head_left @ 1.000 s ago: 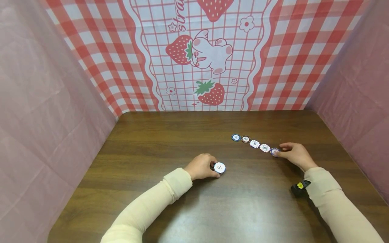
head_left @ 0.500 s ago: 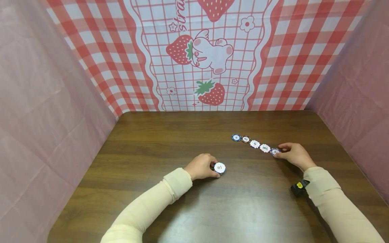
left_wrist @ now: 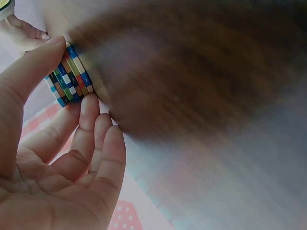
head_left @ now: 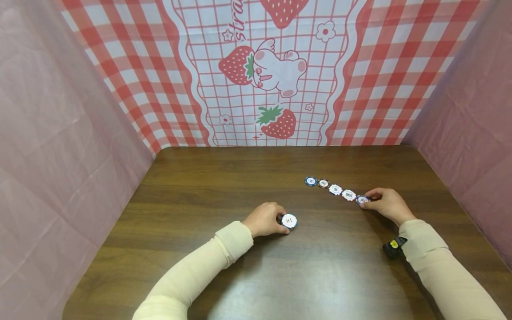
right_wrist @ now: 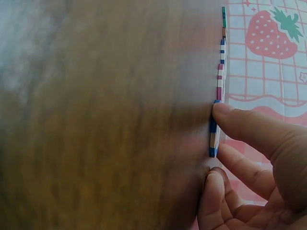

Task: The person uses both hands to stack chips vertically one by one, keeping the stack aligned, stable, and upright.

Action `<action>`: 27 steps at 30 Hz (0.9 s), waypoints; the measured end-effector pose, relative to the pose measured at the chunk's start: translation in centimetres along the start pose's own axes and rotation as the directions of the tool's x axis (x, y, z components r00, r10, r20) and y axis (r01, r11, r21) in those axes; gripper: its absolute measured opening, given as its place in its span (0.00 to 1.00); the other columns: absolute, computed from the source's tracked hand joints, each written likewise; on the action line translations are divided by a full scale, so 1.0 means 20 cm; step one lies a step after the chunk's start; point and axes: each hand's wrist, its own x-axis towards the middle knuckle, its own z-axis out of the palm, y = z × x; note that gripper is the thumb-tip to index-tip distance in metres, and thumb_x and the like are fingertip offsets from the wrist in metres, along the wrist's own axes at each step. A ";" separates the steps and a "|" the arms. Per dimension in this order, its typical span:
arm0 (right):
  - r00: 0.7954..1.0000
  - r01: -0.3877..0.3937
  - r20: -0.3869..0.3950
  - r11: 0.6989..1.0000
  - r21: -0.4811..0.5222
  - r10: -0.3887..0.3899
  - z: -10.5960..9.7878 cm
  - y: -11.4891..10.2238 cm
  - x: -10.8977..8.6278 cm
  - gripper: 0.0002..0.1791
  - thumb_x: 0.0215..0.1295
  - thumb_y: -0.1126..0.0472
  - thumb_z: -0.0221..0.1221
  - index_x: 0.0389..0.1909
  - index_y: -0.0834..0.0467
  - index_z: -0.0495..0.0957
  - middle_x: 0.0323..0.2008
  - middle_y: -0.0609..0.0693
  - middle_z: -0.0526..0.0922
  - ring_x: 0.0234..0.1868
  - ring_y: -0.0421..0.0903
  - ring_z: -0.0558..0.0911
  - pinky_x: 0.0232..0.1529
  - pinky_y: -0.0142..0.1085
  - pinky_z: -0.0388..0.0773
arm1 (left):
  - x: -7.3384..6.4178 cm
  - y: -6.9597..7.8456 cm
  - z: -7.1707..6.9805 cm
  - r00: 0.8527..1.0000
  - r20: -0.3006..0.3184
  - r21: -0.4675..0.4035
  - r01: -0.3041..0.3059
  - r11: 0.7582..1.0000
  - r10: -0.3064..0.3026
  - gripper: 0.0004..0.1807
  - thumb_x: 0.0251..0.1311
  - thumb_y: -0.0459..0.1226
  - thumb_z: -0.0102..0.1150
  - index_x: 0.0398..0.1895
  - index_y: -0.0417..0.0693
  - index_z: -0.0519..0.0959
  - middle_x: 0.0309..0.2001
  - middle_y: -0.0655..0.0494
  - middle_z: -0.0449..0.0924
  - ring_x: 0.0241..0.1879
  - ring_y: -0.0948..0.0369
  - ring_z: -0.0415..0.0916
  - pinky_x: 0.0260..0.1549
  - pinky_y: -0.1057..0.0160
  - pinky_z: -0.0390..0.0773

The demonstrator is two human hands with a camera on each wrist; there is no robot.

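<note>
In the head view my left hand point(head_left: 264, 220) grips a short stack of poker chips point(head_left: 289, 221), its top chip white and marked 10. The left wrist view shows the stack's striped edges point(left_wrist: 72, 76) between thumb and fingers. Farther right, my right hand point(head_left: 388, 205) holds a blue-edged poker chip point(head_left: 362, 200) flat on the table between thumb and fingers. That chip is the right end of a slanting row: a white chip marked 500 point(head_left: 349, 195), a white chip marked 5 point(head_left: 335, 190), a dark brown-edged chip point(head_left: 323, 183) and a blue chip point(head_left: 310, 181).
The brown wooden table point(head_left: 224, 178) ends at a strawberry-print cloth point(head_left: 276, 80) behind. Pink cloth walls point(head_left: 60, 133) rise at the left and right sides. A black wrist camera point(head_left: 392, 249) hangs below the right sleeve, close to the table.
My right thumb has slid slightly back, showing more of the blue-edged chip's face, and the forefinger has come closer to its edge. My left hand and the stack stay put.
</note>
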 end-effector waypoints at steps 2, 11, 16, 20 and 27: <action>1.000 -0.003 0.004 1.000 -0.003 0.003 0.00 0.00 0.00 0.29 0.56 0.52 0.69 0.49 0.71 0.78 0.42 0.67 0.81 0.41 0.55 0.77 0.37 0.38 0.68 | 0.00 0.00 0.00 1.000 -0.001 0.000 0.001 1.000 -0.001 0.20 0.42 0.47 0.77 0.38 0.49 0.85 0.32 0.61 0.81 0.33 0.68 0.72 0.36 0.71 0.72; 1.000 0.005 0.007 0.999 -0.033 -0.005 0.00 -0.01 0.00 0.28 0.57 0.51 0.68 0.48 0.71 0.78 0.42 0.67 0.81 0.41 0.56 0.78 0.38 0.39 0.69 | 0.00 0.00 0.01 1.000 0.005 0.005 0.001 1.000 -0.001 0.20 0.43 0.47 0.77 0.38 0.49 0.85 0.32 0.61 0.81 0.32 0.69 0.72 0.36 0.72 0.71; 1.000 0.016 -0.002 0.999 -0.050 -0.016 -0.01 -0.02 0.00 0.28 0.57 0.51 0.68 0.47 0.71 0.79 0.42 0.67 0.82 0.41 0.58 0.79 0.38 0.41 0.70 | 0.00 0.00 0.00 1.000 0.007 0.002 0.005 1.000 -0.005 0.19 0.43 0.47 0.77 0.38 0.49 0.85 0.31 0.61 0.81 0.32 0.69 0.72 0.36 0.72 0.71; 0.999 0.037 -0.020 0.996 -0.078 -0.039 -0.01 -0.03 0.00 0.26 0.56 0.52 0.69 0.45 0.70 0.81 0.40 0.66 0.83 0.41 0.58 0.79 0.38 0.41 0.71 | 0.00 0.00 0.00 1.000 0.006 0.000 0.007 1.000 -0.007 0.19 0.43 0.47 0.77 0.38 0.49 0.85 0.31 0.62 0.81 0.32 0.69 0.71 0.35 0.72 0.71; 0.998 0.056 -0.031 0.994 -0.098 -0.060 -0.01 -0.03 0.00 0.25 0.56 0.51 0.69 0.44 0.70 0.82 0.39 0.65 0.84 0.40 0.57 0.80 0.38 0.41 0.71 | 0.00 0.00 0.00 1.000 0.006 0.006 0.010 1.000 -0.010 0.19 0.43 0.47 0.77 0.38 0.50 0.85 0.31 0.62 0.81 0.32 0.69 0.71 0.36 0.72 0.71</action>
